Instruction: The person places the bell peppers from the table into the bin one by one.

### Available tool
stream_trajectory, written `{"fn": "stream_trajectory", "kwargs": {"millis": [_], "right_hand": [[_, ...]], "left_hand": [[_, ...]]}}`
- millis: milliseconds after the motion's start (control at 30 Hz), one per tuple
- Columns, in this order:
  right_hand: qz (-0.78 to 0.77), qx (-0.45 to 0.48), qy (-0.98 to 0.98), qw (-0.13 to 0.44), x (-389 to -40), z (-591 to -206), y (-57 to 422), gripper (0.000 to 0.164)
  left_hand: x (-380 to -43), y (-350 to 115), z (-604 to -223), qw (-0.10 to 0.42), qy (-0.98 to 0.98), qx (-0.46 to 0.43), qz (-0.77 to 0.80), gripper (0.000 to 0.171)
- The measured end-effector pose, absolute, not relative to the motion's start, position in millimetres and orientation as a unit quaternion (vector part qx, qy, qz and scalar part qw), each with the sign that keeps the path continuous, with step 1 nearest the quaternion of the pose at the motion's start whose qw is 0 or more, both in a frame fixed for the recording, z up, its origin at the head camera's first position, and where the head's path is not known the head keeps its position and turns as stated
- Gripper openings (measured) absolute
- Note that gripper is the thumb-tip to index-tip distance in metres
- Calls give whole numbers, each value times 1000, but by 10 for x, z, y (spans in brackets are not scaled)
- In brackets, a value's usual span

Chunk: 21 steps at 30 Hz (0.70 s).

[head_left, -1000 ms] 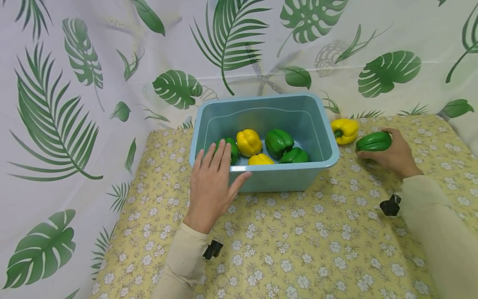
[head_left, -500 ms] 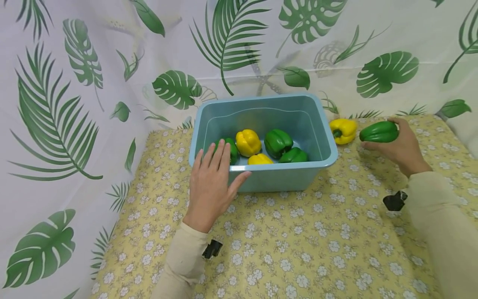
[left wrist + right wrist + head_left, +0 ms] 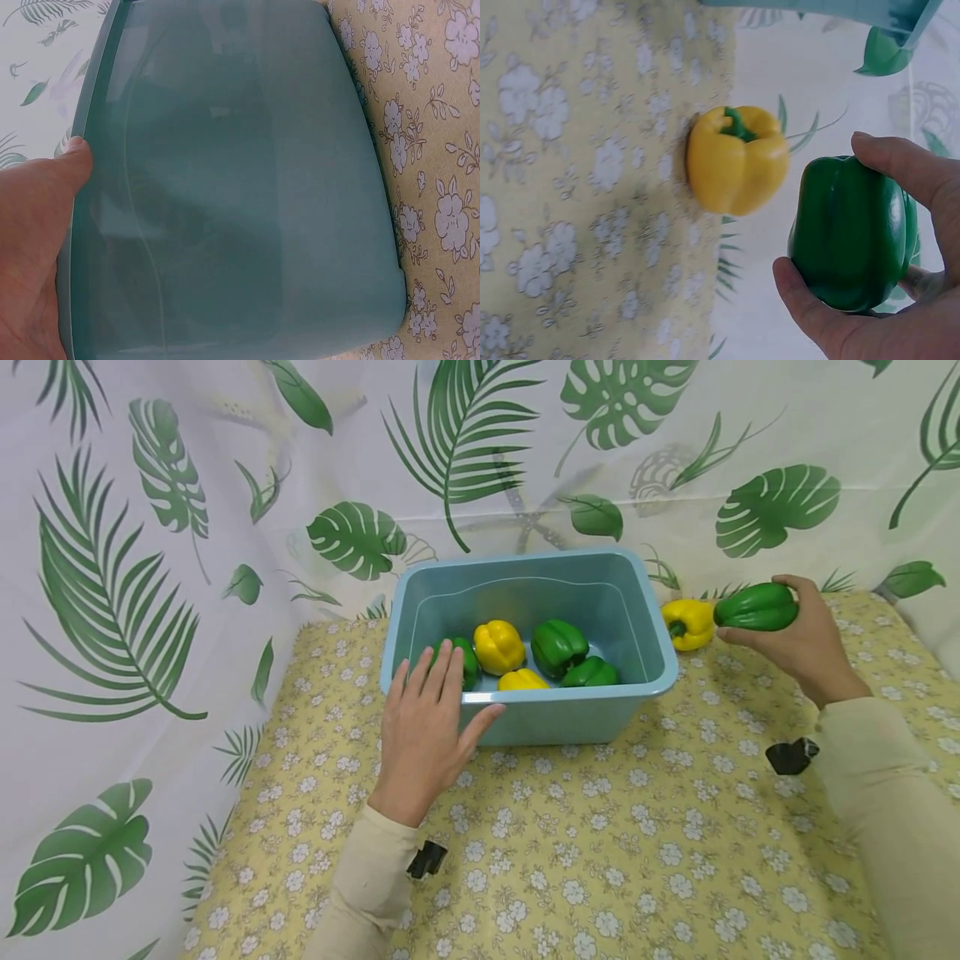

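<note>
My right hand [image 3: 810,647] holds a green bell pepper [image 3: 756,607] between thumb and fingers, raised above the cloth to the right of the bin. In the right wrist view, the same green bell pepper [image 3: 851,232] shows its smooth lobed side. Just left of it a yellow bell pepper [image 3: 693,620] lies beside the bin, stem facing forward. My left hand [image 3: 422,739] rests on the front rim of the blue-green plastic bin [image 3: 555,718], its fingers straight over the edge. The thumb [image 3: 73,161] lies along the rim in the left wrist view.
Inside the bin are a yellow pepper [image 3: 499,647], a second yellow one partly behind the rim, and several green peppers [image 3: 560,647]. One green pepper is partly covered by my left fingers. A leaf-printed curtain [image 3: 300,460] rises behind the flowered tablecloth [image 3: 525,860].
My right hand has lifted the green bell pepper from near the cloth, first shifting right, then rising and drifting slightly left. The left hand and the bin stay put.
</note>
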State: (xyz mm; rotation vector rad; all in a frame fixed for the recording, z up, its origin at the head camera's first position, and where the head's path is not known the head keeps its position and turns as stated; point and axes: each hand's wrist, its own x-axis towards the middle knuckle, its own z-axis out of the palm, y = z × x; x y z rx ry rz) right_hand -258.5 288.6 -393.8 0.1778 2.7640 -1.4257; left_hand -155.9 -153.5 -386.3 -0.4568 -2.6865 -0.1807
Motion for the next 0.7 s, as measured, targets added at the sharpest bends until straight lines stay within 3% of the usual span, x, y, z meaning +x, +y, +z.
{"fn": "stream_trajectory", "kwargs": {"millis": [700], "right_hand": [[-454, 23, 891, -22, -2554, -3502, 2550, 97]], "left_hand": [[-1561, -1536, -3868, 204, -963, -163, -61, 84]]}}
